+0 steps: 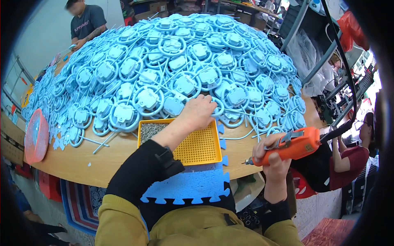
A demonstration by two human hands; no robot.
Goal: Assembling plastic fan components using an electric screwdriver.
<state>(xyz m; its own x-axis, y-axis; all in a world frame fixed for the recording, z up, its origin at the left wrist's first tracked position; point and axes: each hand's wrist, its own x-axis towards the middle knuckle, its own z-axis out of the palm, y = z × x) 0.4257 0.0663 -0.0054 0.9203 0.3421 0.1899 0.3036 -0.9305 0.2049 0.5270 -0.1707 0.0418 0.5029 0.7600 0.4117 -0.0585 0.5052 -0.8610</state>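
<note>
My left hand (200, 112) reaches over a yellow tray (205, 143) to the near edge of a big heap of light blue plastic parts (180, 84). Its fingers are curled on a light blue ring-shaped part (218, 107), and the fingertips are partly hidden. Small metal screws (151, 130) lie in the tray's left section, beside a section full of holes. Closed around an orange electric screwdriver (301, 144), my right hand (273, 158) is off to the right of the tray. The screwdriver's bit points left, above the table's front edge, touching nothing.
Under the tray lies a blue foam mat (184, 186). A pink plastic basket (36, 137) stands at the table's left edge. The screwdriver's black cable (338, 130) runs up on the right. One person (88, 22) works at the far left, another (349, 158) sits at right.
</note>
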